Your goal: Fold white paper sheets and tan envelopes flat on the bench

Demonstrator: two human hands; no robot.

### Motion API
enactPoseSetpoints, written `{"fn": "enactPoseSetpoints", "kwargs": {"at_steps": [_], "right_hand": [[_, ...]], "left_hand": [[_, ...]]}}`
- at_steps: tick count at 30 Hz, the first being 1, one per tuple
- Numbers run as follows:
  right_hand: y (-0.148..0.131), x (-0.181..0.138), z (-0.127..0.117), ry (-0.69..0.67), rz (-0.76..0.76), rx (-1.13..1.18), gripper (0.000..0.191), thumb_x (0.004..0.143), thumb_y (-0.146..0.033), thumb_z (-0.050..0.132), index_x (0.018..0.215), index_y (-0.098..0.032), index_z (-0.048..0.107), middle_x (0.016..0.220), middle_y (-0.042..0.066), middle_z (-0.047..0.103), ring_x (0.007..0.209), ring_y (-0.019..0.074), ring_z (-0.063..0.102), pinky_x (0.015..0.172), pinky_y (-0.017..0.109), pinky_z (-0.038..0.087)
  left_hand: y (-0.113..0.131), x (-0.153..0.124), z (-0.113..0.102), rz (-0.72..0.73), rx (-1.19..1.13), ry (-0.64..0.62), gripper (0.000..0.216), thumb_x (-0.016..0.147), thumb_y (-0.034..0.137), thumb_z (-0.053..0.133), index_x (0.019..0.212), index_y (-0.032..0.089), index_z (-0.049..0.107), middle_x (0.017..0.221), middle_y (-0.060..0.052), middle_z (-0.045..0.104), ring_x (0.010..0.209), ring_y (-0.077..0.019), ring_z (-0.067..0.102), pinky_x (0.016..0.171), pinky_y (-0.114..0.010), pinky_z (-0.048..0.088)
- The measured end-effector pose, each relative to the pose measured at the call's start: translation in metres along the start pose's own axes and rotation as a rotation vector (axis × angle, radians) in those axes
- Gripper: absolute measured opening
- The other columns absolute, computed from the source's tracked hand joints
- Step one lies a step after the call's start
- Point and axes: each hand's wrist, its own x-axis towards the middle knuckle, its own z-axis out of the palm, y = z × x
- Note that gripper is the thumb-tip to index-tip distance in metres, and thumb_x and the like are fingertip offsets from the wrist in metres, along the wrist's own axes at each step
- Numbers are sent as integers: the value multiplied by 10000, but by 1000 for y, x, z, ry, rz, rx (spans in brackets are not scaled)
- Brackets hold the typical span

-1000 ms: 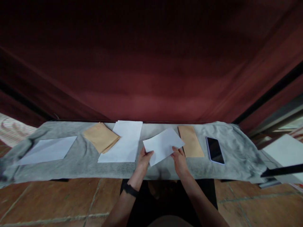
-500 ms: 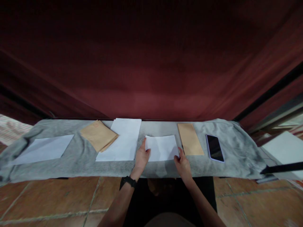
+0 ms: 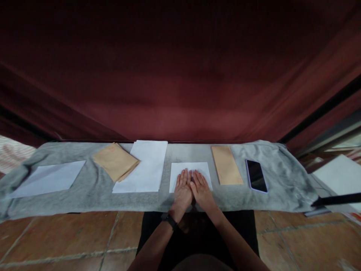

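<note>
A small white sheet of paper (image 3: 175, 174) lies flat in front of me on the cloth-covered table. My left hand (image 3: 183, 190) rests on it, palm down with fingers stretched out. Right beside it, my right hand (image 3: 202, 190) is also flat on the paper, fingers extended. The two hands touch or nearly touch at the middle of the sheet and hide its near part. Just right of the paper is a brown envelope (image 3: 227, 165). To the left lies a stack of larger white paper (image 3: 150, 167).
Several brown envelopes (image 3: 115, 162) overlap the white stack's left side. Another white sheet (image 3: 49, 178) lies at the far left. A phone (image 3: 256, 176) with a pale purple edge is on the right. The grey cloth (image 3: 96, 201) is wrinkled; a dark red curtain (image 3: 180, 94) hangs behind.
Both hands have moved from the paper's left and right edges to its middle. Their fingers, closed on the edges before, now lie flat, and the sheet is pressed down.
</note>
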Motion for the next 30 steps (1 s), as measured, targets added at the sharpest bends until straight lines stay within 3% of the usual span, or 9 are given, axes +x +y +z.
{"fn": "enactPoseSetpoints", "kwargs": {"at_steps": [5,11,20,25,30], "right_hand": [[7,1,8,-32,8,-108,499,1038,-301,363,1498,-124,440,1544,162,448,1453,268,387,1175,507,344],[25,-1,6,47,62,-193,559,1051,-368,354,1527,-77,371,1543,195,437,1443,298,395,1162,502,341],[42,-5,4,146,172,-167,612,1056,-430,302,1526,-44,367,1524,240,445,1417,341,424,1143,533,354],[26,23,4,37,130,-75,571,1065,-362,227,1509,-48,401,1561,196,407,1469,283,355,1174,498,338],[13,52,12,-107,36,-66,520,1062,-294,226,1450,-89,504,1530,133,476,1450,218,392,1203,420,299]], "left_hand": [[-9,1,-2,-50,27,3,599,961,174,319,1555,101,312,1633,-143,279,1529,-255,205,1243,-472,211],[-29,2,-5,-143,-3,88,608,993,316,351,1559,97,305,1620,-153,301,1520,-263,239,1242,-482,215],[-39,3,-12,-257,-1,160,599,974,279,379,1516,23,370,1594,-208,330,1515,-307,245,1249,-522,153],[-21,20,-13,-113,-12,109,573,983,250,346,1522,59,373,1596,-171,350,1522,-281,232,1249,-511,185],[-16,41,-5,9,3,-20,566,959,162,338,1516,78,393,1600,-156,351,1509,-254,271,1248,-458,210]]}}
